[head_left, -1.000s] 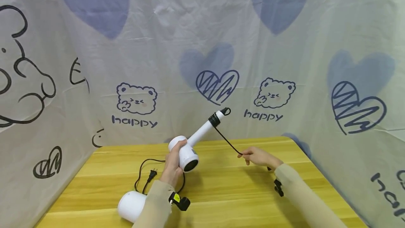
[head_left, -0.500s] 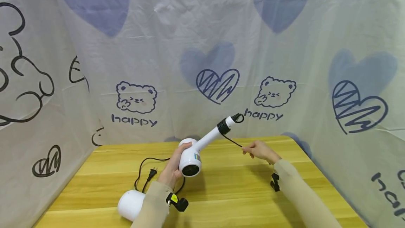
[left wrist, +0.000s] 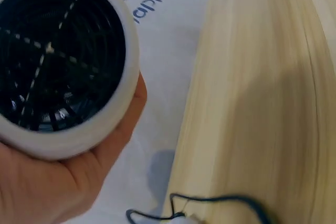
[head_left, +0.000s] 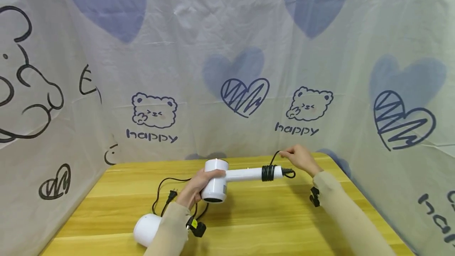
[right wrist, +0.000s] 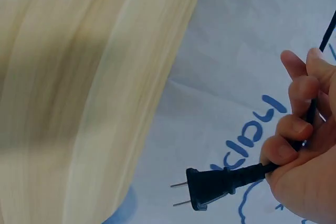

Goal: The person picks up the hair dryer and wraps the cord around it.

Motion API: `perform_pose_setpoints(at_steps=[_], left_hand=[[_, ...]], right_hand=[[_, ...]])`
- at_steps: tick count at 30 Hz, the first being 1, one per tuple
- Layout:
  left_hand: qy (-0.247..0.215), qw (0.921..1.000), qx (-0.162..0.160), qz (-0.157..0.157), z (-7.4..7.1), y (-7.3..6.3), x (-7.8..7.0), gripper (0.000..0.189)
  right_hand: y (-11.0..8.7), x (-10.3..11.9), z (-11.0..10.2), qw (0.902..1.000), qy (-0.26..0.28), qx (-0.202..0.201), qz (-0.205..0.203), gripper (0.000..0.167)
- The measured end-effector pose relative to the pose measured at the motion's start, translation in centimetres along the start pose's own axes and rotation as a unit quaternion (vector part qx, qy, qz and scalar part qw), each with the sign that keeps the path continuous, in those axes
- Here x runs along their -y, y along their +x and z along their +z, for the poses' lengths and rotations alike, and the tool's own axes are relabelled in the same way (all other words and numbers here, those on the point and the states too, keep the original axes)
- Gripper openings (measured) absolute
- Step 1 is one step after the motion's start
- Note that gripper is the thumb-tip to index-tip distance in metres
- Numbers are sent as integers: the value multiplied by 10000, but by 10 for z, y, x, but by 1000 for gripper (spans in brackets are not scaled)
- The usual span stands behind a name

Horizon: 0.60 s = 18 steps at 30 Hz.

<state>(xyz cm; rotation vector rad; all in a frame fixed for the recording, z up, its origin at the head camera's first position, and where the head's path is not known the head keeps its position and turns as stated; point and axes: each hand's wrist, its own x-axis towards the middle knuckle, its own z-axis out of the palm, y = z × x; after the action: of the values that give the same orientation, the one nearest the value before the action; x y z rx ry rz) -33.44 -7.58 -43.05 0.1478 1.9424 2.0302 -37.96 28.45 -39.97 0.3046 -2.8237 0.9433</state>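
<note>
My left hand [head_left: 193,189] grips the barrel of a white hair dryer [head_left: 217,191] above the table. Its handle points right, nearly level, with several turns of black cord [head_left: 268,173] wound near the end. In the left wrist view the dark round grille [left wrist: 58,56] faces the camera, with fingers and palm around the white rim. My right hand [head_left: 300,159] pinches the cord's free end beyond the handle. Up close in the right wrist view, its fingers curl round the cord, and the two-pin plug [right wrist: 210,188] sticks out below the little finger.
A second white, rounded appliance [head_left: 145,230] lies at the front left of the wooden table [head_left: 270,216], partly behind the left sleeve. Near it are a loose black cord [head_left: 167,178] and another plug [head_left: 172,195]. A printed curtain [head_left: 199,129] hangs behind and at both sides.
The dryer's handle has swung down from tilted up to nearly level. My right hand has risen and moved away, bringing the cord from below the handle to above it.
</note>
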Motion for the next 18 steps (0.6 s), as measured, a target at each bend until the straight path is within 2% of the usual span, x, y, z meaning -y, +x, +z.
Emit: perform_pose_setpoints(at_steps=[5, 9, 15, 18], left_hand=[[705, 9963, -167, 466, 2, -1, -2, 74], [1191, 9893, -491, 689, 3, 0, 0, 76], [1644, 9777, -877, 969, 3, 1, 1, 77], [1777, 9735, -1023, 1017, 3, 1, 1, 78]], right_hand=[[0, 4, -4, 9995, -139, -276, -28, 33], [1, 10, -4, 9990, -174, -408, -95, 35], [0, 34, -1, 9975, -100, -679, -181, 30], [-3, 46, -1, 9961, -149, -802, -325, 34]])
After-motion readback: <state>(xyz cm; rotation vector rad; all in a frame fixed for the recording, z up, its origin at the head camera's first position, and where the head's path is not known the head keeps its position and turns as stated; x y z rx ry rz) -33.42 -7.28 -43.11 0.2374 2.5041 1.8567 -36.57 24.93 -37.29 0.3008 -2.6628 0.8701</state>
